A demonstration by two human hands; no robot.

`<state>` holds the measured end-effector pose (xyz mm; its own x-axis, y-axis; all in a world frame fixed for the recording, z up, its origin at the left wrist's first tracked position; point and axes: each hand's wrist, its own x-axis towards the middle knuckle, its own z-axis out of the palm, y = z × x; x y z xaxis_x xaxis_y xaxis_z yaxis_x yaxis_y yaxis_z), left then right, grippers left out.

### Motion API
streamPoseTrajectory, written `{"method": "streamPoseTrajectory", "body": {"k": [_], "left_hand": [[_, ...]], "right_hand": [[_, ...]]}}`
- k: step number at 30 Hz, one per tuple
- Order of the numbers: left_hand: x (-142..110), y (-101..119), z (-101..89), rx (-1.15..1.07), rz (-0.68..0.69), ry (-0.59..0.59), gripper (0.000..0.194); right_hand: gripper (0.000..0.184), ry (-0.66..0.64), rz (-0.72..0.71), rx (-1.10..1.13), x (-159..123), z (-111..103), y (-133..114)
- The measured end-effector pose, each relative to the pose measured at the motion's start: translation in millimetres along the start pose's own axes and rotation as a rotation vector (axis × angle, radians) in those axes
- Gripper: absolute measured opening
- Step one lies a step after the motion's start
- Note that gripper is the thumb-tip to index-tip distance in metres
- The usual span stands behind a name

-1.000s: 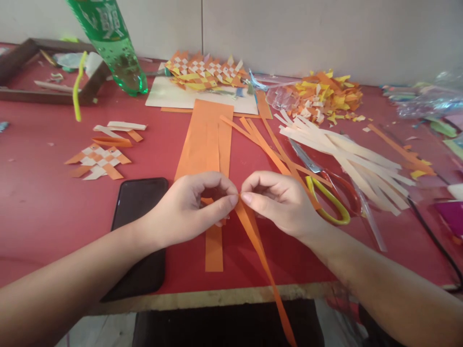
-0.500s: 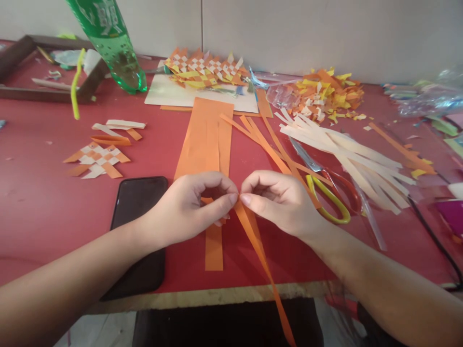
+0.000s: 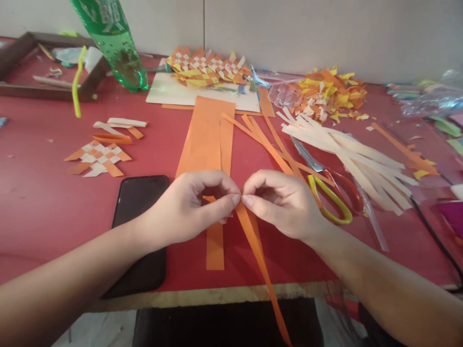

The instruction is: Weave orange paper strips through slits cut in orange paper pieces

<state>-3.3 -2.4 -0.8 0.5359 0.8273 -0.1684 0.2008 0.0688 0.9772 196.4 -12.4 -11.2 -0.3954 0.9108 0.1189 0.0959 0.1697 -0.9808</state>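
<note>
My left hand [image 3: 206,205] and my right hand [image 3: 280,202] meet fingertip to fingertip above the table's front part. Both pinch the upper end of a long orange paper strip [image 3: 255,241], which hangs down past the table edge. The pinched end itself is covered by my fingers. Beneath my left hand lie wide orange paper sheets [image 3: 208,127] and a shorter orange strip [image 3: 215,248]. A black phone [image 3: 139,260] rests partly under my left forearm. Just beyond my right hand are scissors [image 3: 327,202] with yellow and red handles.
Cream paper strips [image 3: 347,149] lie fanned out at the right. A woven orange-and-white paper fish [image 3: 99,156] sits at the left. Along the wall stand a green bottle [image 3: 123,58], several woven pieces [image 3: 206,67] on white card and a heap of paper scraps [image 3: 327,94].
Both hands keep the same pinch on the orange paper strip. The whole view has shifted very slightly; nothing else has visibly moved.
</note>
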Motion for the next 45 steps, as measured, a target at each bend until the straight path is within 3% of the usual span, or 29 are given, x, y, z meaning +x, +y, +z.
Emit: {"method": "streamPoseTrajectory", "body": {"k": [9,19,26,31,38,45], "left_hand": [[0.8,1.7,0.6,-0.067,-0.007,0.008,0.012],[-0.8,2.4,1.9,-0.076,-0.034,-0.003,0.017],[2.5,1.8,2.6,-0.143,-0.034,0.031,0.013],[2.1,3.5,1.2,-0.195,-0.039,0.088,0.014],[2.6,3.4,1.7,-0.299,-0.132,-0.018,0.014],[3.6,1.8,1.9,-0.368,-0.109,-0.003,0.012]], "right_hand": [[0.01,0.006,-0.034,0.016,-1.6,0.1,0.8],[0.01,-0.014,0.057,0.107,-0.4,-0.1,-3.7],[0.009,0.044,0.01,0.11,0.0,1.5,-1.4],[0.009,0.027,0.07,0.135,0.6,-0.9,-1.1],[0.011,0.065,0.061,0.12,1.2,0.8,1.2],[0.01,0.12,-0.028,0.076,-0.5,2.3,2.2]]}}
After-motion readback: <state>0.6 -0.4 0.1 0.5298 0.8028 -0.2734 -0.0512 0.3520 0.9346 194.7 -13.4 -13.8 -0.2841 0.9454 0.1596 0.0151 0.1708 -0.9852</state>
